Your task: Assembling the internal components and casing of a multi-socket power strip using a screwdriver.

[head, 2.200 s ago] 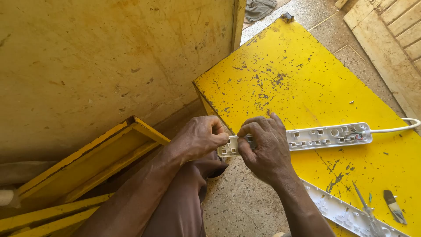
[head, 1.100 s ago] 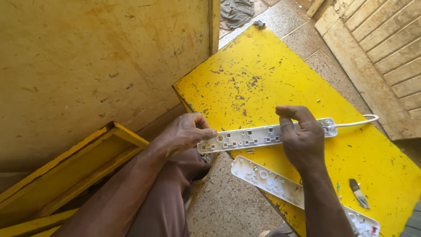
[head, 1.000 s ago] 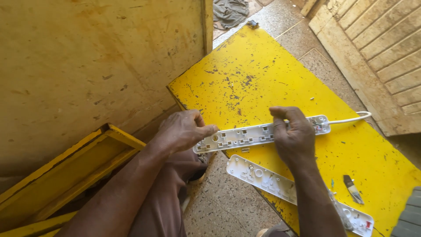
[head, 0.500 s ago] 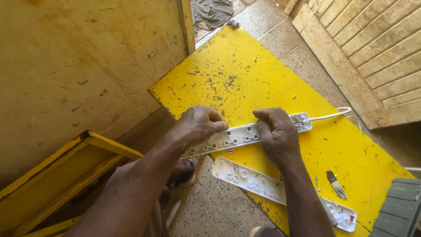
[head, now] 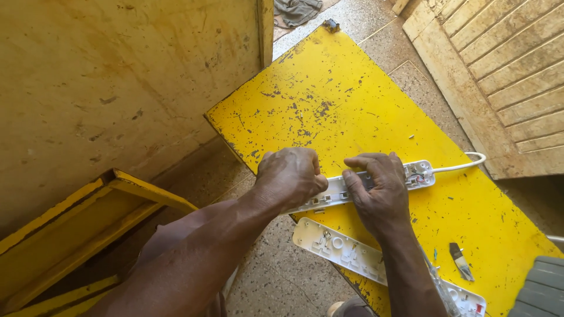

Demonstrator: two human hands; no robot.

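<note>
The head view looks down on a yellow board (head: 352,100) with chipped paint, lying flat on a speckled floor (head: 282,282). Across the near half of the board lies an opened power strip (head: 418,174), a long white body with its metal contacts showing, running left to right. A white cable (head: 464,164) leaves its right end and curls toward the far right.

The left hand (head: 289,177) rests over the left part of the power strip, fingers curled down around it in a closed hold; the strip's left end is hidden under the palm. The right hand (head: 379,191) lies on the middle of the strip, fingers bent and pressed onto its top. The fingertips seem to pinch something small there, but the view is too poor to tell what. The two hands sit just beside each other, with a short piece of the strip showing between them.

Nearer than the strip, a white cover (head: 341,249) lies along the near edge of the board, its inner side up, partly hidden by the right forearm. To the right of it, a small blade (head: 461,261) lies on the board.

On the left stands a large yellow panel (head: 117,76), and below it a yellow frame (head: 88,229). At the far right is a slatted wooden wall (head: 511,70). A grey cloth (head: 296,10) lies on the floor at the far edge.
</note>
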